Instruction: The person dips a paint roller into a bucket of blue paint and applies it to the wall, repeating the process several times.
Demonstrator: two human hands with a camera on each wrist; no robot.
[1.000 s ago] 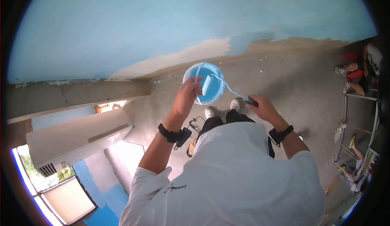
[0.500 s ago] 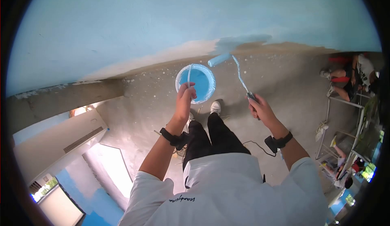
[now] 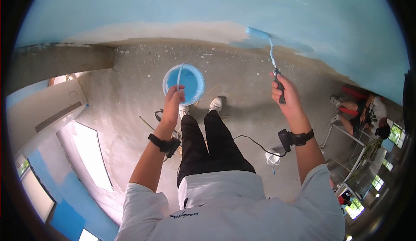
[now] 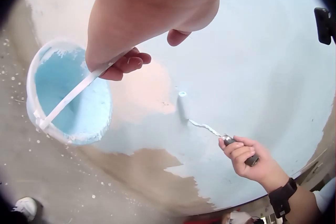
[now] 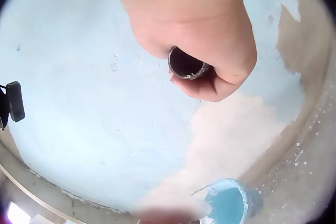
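My left hand [image 3: 175, 98] grips the white handle [image 4: 73, 94] of a paint bucket [image 3: 200, 83], its fingers curled round the strap. Light blue paint coats the bucket's inside, and its rim is smeared with it. In my right hand [image 3: 287, 94] is a paint roller, held by its dark handle [image 4: 251, 159]. The roller's blue sleeve [image 3: 258, 33] lies against the wall [image 3: 208, 7], at the border of blue paint and a pale unpainted patch [image 4: 144, 85]. From the right wrist view, the hollow end of the roller handle [image 5: 186, 64] shows inside my fist.
Bare brown wall [image 4: 147, 166] runs along the bottom, above a grey floor [image 3: 138, 76] spotted with paint. A dark cable [image 3: 260, 144] and a small white container [image 3: 272, 156] lie near my legs. At the right, a person [image 3: 376, 113] sits by a metal frame [image 3: 346, 132].
The roller has come out of the bucket, risen rightward and now meets the wall. My left hand keeps its hold on the bucket handle, and the bucket has shifted left in the head view.
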